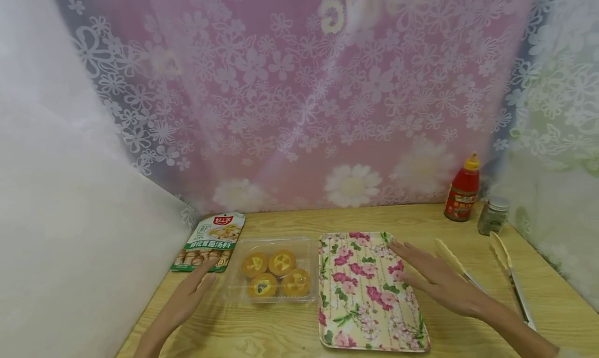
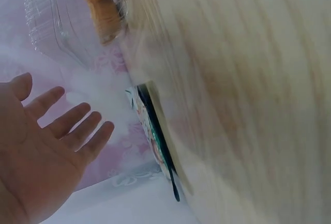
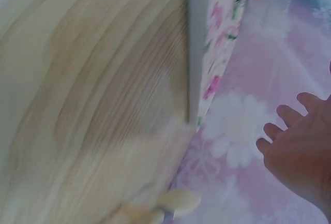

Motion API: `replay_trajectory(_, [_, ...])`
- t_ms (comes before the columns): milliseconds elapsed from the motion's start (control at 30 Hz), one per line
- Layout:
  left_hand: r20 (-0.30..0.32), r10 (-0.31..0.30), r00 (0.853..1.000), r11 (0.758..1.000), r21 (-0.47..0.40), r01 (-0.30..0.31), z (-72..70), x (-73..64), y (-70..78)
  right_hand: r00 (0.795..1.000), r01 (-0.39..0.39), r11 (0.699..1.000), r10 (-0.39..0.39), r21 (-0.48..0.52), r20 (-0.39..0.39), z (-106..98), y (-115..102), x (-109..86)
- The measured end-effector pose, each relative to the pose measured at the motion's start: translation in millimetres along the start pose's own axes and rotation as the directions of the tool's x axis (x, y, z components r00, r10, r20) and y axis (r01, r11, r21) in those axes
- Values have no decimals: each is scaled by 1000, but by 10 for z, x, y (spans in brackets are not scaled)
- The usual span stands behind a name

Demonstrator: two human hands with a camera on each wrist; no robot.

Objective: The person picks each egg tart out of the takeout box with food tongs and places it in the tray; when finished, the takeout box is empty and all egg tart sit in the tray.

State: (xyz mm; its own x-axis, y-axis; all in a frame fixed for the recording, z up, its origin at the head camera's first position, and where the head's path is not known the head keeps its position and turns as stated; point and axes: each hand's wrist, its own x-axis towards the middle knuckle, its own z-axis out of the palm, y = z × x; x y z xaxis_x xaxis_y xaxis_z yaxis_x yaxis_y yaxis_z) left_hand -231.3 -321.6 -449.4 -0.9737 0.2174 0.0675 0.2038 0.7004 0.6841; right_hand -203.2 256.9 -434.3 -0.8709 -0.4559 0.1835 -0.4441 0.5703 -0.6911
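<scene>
My left hand [image 1: 189,294], fingers extended and holding nothing, hovers between a green-and-white food pouch [image 1: 209,243] and a clear plastic box [image 1: 238,249]. Inside the box sit several round yellow pastries [image 1: 282,263]. The left wrist view shows the spread fingers apart from the pouch [image 2: 150,125]. My right hand [image 1: 440,281] reaches over the right edge of a flower-patterned tray [image 1: 346,306], its fingers straight and nothing in them. In the right wrist view that hand [image 3: 300,146] is raised above the tabletop, away from the tray's side [image 3: 196,53].
A pair of tongs [image 1: 515,285] with pale tips lies at the right, partly behind my right forearm. Farther back stand a red sauce bottle [image 1: 462,191] with a yellow cap and a small glass spice jar [image 1: 493,216]. A flowered curtain [image 1: 304,114] closes off the wooden table's [image 1: 276,332] back.
</scene>
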Motion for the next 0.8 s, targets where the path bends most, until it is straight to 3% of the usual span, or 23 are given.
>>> replay_trajectory(133, [-2,-76,997,996,-55,75,52,-70,1,988,-83,976,54,201,146,78,-150,59])
replay_trajectory(300, [6,-157,988,971,-181,155,134,-104,25,965,-125,920,27,371,260,197,-328,146])
replay_trajectory(467, [59,-201,978,923,-323,209,192,-104,40,956,-117,866,-34,485,291,335,-476,292])
replay_trajectory(567, [99,-191,977,897,-387,214,205,-110,26,950,-135,832,-46,539,308,433,-558,387])
replay_trajectory(800, [150,-194,970,846,-475,243,220,-162,-30,947,-98,768,-123,633,296,706,-695,638])
